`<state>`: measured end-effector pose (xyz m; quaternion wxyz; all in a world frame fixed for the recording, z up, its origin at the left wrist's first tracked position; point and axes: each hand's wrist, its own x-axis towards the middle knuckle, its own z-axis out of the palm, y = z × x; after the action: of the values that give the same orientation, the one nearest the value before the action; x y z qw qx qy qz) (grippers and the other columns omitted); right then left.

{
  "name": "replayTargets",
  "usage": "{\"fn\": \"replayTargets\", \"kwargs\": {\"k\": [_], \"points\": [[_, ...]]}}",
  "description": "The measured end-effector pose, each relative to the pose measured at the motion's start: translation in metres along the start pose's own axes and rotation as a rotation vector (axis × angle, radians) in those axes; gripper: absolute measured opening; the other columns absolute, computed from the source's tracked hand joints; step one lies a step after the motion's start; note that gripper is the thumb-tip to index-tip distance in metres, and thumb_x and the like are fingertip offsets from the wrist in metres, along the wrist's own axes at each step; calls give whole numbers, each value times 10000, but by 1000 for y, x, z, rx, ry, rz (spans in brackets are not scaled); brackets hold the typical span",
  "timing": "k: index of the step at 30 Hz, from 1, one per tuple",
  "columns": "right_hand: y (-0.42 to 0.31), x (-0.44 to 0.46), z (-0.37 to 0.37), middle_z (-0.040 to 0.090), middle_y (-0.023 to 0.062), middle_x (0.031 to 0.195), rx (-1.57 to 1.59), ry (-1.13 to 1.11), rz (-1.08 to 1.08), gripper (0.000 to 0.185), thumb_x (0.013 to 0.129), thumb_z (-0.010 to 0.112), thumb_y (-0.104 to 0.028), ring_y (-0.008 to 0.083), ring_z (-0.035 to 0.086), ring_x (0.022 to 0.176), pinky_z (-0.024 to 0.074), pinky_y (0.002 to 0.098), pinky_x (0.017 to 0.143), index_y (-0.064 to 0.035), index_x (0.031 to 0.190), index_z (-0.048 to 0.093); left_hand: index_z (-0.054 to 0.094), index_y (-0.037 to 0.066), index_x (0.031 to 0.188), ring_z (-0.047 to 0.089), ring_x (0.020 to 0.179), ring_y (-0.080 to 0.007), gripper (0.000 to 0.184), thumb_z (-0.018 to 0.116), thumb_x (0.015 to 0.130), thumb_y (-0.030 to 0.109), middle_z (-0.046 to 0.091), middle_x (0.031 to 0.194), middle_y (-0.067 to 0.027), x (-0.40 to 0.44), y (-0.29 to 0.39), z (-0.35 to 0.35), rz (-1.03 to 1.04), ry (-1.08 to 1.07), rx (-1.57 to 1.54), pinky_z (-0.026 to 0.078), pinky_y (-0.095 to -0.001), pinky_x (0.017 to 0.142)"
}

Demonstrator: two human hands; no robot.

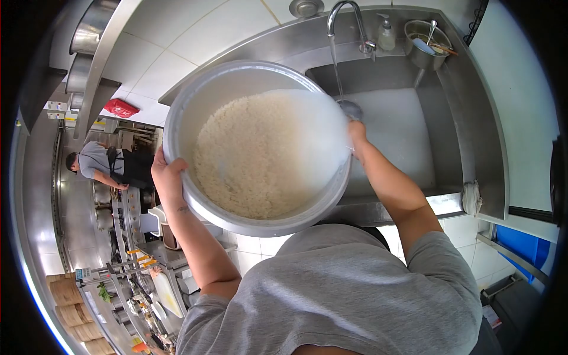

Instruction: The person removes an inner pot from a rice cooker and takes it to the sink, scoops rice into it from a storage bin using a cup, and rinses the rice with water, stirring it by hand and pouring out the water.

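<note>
A large metal basin (pixel 266 226) is tilted toward the sink on the right. It holds white rice (pixel 242 160), with cloudy water (pixel 322 127) gathered at its lower right side. My left hand (pixel 168 177) is closed on the basin's left rim, thumb over the edge. At the opposite rim, my right hand (pixel 357 137) is closed, its fingers partly hidden. A round grey metal piece (pixel 351 110) sticks out from that hand, under the running tap (pixel 346 23); I cannot tell its exact kind. The right hand is close against the basin's edge.
Whitish water lies in the steel sink (pixel 435 136). A soap bottle (pixel 386 34) and a metal pot with utensils (pixel 427 56) stand at its back corner. A cloth (pixel 471 198) hangs on the front edge. Another person (pixel 109 163) stands at the far left.
</note>
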<state>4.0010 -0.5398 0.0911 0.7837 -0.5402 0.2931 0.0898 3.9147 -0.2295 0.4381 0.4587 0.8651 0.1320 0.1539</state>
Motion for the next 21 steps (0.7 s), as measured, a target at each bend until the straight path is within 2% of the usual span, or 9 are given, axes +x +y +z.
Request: {"fn": "replayTargets", "kwargs": {"k": [3, 7, 10, 13, 21], "points": [[-12, -18, 2, 634, 154, 853, 46, 8, 24, 339, 870, 431, -232, 238, 618, 702, 489, 353, 618, 46, 948, 610, 538, -62, 1073, 557, 782, -151, 527, 491, 550, -12, 609, 910, -74, -1, 9, 6, 16, 10, 16, 423, -225, 730], [-5, -9, -2, 630, 137, 824, -19, 29, 83, 312, 865, 431, -210, 237, 614, 659, 492, 347, 604, 34, 926, 616, 538, -53, 1076, 536, 723, -120, 516, 491, 564, -5, 604, 881, -56, 6, 7, 9, 85, -3, 31, 408, -205, 660], [2, -6, -5, 621, 130, 823, 198, 11, 147, 236, 836, 473, -148, 222, 612, 687, 495, 344, 623, 39, 898, 602, 538, -57, 1072, 536, 728, -120, 506, 492, 570, -6, 604, 879, -56, 8, 12, 11, 68, -16, 42, 405, -202, 665], [2, -7, -4, 618, 130, 811, 140, 26, 97, 225, 829, 444, -123, 222, 610, 679, 494, 343, 616, 28, 883, 603, 537, -60, 1071, 533, 732, -117, 502, 492, 575, -6, 604, 878, -56, 11, 12, 13, 79, -33, 37, 399, -197, 667], [-10, -26, -2, 628, 155, 847, 21, 83, 108, 265, 843, 441, -159, 249, 623, 712, 492, 364, 615, 35, 884, 617, 537, -60, 1074, 532, 735, -118, 515, 494, 564, -1, 603, 885, -56, 9, 24, 17, 90, -53, 41, 397, -198, 673]]}}
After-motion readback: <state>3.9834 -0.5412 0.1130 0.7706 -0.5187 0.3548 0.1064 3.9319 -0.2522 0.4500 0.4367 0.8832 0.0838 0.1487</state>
